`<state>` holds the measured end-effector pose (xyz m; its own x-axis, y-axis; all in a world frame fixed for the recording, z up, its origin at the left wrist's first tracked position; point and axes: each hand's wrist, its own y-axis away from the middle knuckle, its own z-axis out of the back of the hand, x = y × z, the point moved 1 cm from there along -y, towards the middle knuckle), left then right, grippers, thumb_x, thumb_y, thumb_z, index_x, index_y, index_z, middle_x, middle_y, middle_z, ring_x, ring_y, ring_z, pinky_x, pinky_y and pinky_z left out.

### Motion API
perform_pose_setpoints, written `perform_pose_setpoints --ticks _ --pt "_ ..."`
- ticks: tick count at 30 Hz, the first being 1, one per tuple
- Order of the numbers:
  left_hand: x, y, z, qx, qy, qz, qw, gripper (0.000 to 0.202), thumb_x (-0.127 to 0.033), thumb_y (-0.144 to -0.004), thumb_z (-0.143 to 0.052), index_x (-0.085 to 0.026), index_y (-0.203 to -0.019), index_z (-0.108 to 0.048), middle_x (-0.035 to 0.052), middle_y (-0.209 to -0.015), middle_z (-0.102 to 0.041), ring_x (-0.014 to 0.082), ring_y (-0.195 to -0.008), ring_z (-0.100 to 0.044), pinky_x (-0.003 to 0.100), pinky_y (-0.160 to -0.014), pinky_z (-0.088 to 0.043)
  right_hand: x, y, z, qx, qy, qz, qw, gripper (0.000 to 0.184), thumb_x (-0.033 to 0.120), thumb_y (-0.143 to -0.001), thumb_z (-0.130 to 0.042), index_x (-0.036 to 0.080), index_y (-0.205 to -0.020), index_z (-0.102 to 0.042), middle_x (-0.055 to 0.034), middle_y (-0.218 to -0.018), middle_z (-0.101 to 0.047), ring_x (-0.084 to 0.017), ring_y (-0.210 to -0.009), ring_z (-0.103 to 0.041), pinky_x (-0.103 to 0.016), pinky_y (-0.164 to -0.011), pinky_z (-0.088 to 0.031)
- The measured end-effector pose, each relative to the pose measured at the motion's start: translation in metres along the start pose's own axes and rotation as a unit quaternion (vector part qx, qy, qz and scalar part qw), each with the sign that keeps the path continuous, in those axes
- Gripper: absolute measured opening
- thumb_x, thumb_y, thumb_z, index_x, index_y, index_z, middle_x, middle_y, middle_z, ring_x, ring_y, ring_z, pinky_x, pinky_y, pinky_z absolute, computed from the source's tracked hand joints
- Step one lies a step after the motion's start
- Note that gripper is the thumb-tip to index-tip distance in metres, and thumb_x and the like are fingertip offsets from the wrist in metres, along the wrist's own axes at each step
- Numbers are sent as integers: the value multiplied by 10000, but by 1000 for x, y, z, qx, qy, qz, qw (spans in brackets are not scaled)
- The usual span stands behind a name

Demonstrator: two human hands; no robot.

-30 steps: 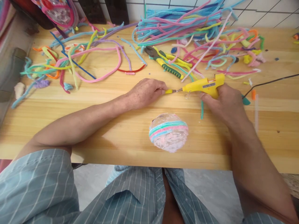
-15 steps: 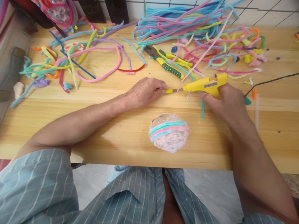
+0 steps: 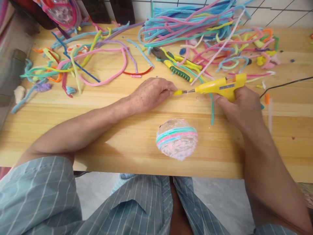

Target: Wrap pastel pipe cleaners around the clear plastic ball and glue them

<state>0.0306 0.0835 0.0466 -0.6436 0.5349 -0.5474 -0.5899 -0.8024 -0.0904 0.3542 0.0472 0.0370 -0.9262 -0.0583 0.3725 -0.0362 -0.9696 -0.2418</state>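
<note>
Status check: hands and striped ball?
Left hand pinching small yellow metal-tipped piece. Right hand holding yellow glue gun, nozzle close to that piece. Striped ball on table, untouched. Pliers beyond hands.

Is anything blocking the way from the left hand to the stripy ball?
Nothing visible does: only wooden tabletop shows between the left hand and the striped ball. The yellow glue gun lies off to the side.

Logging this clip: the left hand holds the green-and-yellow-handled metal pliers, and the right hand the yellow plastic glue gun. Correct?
Not quite: the head view shows the green-and-yellow-handled metal pliers lying on the pale wooden table; the left hand holds a small yellow tool with a metal tip. The right hand does hold the yellow plastic glue gun.
</note>
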Motion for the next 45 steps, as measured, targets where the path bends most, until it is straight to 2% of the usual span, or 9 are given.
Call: perform_pose_setpoints --ticks 3,8,11,15,20,25,32,39,45 --pt "0 2 3 -8 -10 -10 1000 346 -305 -1101 -561 -265 -1303 -838 56 -1251 -874 258 -1210 -801 405 -1131 -596 1 1 1 -9 -29 9 1000 451 521 -859 -703 254 -1202 -821 -102 -1128 -890 -374 -1039 -832 -489 -893 -621" --pt "-5 6 8 -24 -41 -22 999 362 -321 -1123 -537 -265 -1359 -806 71 -1265 -853 265 -1227 -787 390 -1104 -587 2 3 2 -19 -51 17 998 450 519 -869 -705 265 -1222 -818 -68 -1062 -890 -343 -942 -827 -474 -856 -635" --pt "-8 7 10 -29 -57 -14 998 362 -320 -1119 -544 -248 -1374 -790 85 -1296 -843 273 -1234 -779 391 -1093 -583 3 3 2 -19 -57 11 998 472 515 -856 -707 260 -1240 -810 -76 -1094 -896 -361 -975 -836 -505 -894 -643" --pt "-8 7 10 -19 -63 -13 998 331 -322 -1122 -546 -243 -1298 -815 86 -1227 -846 270 -1182 -786 386 -1062 -586 3 3 3 -14 -43 15 999 442 504 -870 -707 255 -1217 -821 -98 -1114 -890 -380 -1035 -839 -525 -938 -641" --pt "-7 6 11 -27 -56 -15 998 329 -320 -1126 -545 -232 -1296 -812 93 -1211 -844 269 -1167 -787 383 -1040 -589 2 3 4 -12 -31 15 999 446 503 -862 -706 251 -1203 -843 -98 -1062 -886 -365 -990 -839 -516 -930 -641" --pt "-7 5 13 -28 -57 0 998 332 -322 -1125 -545 -241 -1292 -820 91 -1211 -848 265 -1164 -785 367 -1013 -584 2 4 4 -10 -35 7 999 501 538 -872 -703 249 -1262 -825 -112 -1133 -893 -382 -1055 -843 -527 -930 -644" --pt "-6 5 12 -37 -55 -7 998 346 -355 -1141 -528 -249 -1291 -821 90 -1183 -844 262 -1157 -779 373 -1041 -587 0 3 2 -20 -19 -4 1000 460 567 -887 -705 238 -1190 -813 -125 -1101 -884 -398 -1047 -837 -547 -929 -648" --pt "-8 6 10 -30 -68 -25 997 372 -357 -1144 -522 -258 -1342 -820 98 -1166 -833 273 -1122 -788 396 -1014 -606 3 3 5 -32 -64 -5 997 418 583 -886 -730 242 -1113 -813 -85 -1037 -888 -337 -924 -822 -478 -849 -640" --pt "-8 6 11 -40 -60 -26 997 365 -362 -1142 -520 -298 -1305 -840 79 -1127 -837 258 -1096 -789 383 -998 -604 2 3 3 -22 -36 7 999 480 546 -869 -708 234 -1212 -833 -111 -1055 -885 -373 -987 -830 -519 -908 -643"
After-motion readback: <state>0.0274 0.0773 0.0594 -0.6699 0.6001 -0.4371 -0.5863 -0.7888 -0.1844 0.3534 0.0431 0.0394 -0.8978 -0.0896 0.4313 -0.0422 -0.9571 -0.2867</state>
